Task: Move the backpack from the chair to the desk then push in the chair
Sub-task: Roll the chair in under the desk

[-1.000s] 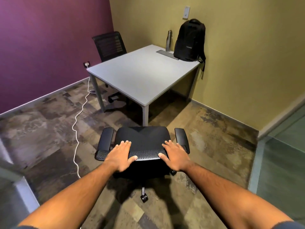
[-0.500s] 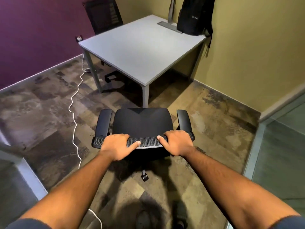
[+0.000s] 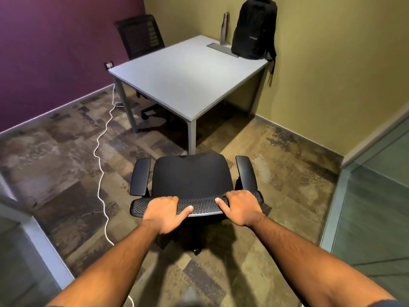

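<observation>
A black office chair [image 3: 192,176] stands on the floor just short of the near corner of the pale grey desk [image 3: 183,85], its seat bare. My left hand [image 3: 164,212] and my right hand [image 3: 240,207] both grip the mesh top edge of its backrest, fingers curled over it. The black backpack [image 3: 254,29] stands upright on the desk's far right corner, leaning on the yellow wall, one strap hanging over the edge.
A metal bottle [image 3: 224,28] stands left of the backpack. A second black chair [image 3: 139,34] sits behind the desk by the purple wall. A white cable [image 3: 100,160] snakes across the floor left of the chair. Glass partitions [image 3: 376,207] flank both sides.
My fingers went from lying flat on the backrest top to curling around it. The chair has rolled a little closer to the desk's corner leg, and the view has tilted back up.
</observation>
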